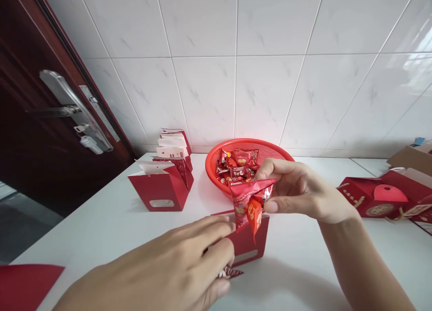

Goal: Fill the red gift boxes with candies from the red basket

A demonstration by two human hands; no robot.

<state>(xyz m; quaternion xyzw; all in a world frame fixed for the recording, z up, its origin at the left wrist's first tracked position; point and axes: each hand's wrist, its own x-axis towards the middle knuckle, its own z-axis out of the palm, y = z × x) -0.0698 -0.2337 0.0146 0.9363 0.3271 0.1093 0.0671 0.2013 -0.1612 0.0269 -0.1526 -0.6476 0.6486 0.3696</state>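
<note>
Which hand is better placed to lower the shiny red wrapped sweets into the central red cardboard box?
Probably the right hand: it pinches the sweets near the box's top; the left hand holds a brown-white packet.

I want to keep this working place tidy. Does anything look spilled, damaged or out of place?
Nothing stands out: wrapped sweets lie inside the red basket, the red boxes at left stand upright, and the right hand grips more packets.
</note>
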